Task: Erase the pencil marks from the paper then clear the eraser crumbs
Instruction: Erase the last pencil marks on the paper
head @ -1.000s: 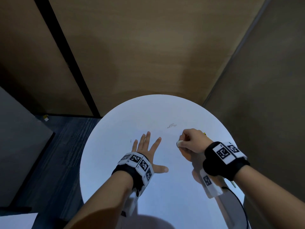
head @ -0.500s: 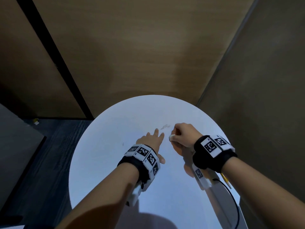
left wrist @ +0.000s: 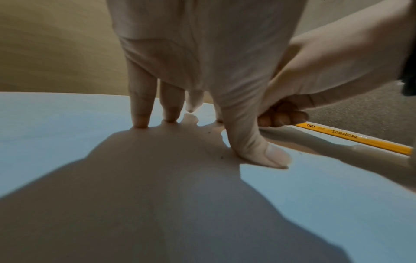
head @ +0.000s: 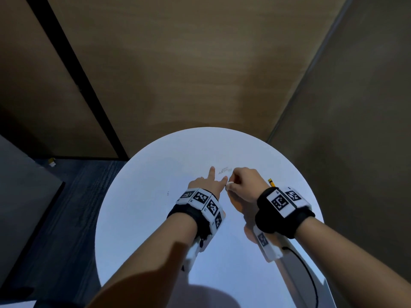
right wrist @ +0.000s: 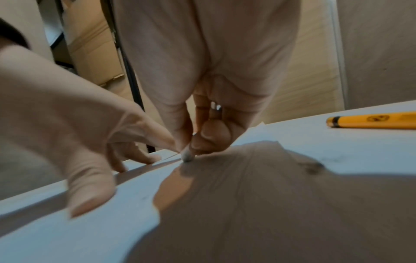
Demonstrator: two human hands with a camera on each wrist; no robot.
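Observation:
Faint grey pencil marks [head: 224, 170] lie on a white sheet of paper [right wrist: 337, 151] on the round white table [head: 144, 218]. My left hand [head: 206, 183] presses the sheet with straight fingers just left of the marks; its fingertips [left wrist: 140, 122] and thumb touch the surface. My right hand [head: 242, 185] pinches a small white eraser [head: 229, 185] beside the left fingers. The eraser's grey-smudged tip [right wrist: 188, 156] touches the paper, short of the marks [right wrist: 311, 168]. A few dark crumbs [left wrist: 210, 132] lie under the left palm.
A yellow pencil [head: 270, 182] lies on the table just right of my right hand, also seen in the wrist views as the pencil [right wrist: 371, 121]. Brown wall panels stand close behind and to the right of the table. Dark floor lies to the left.
My left hand has slid up and to the right, from flat and spread near the table's middle to beside the marks and the right hand. The right hand still pinches the eraser.

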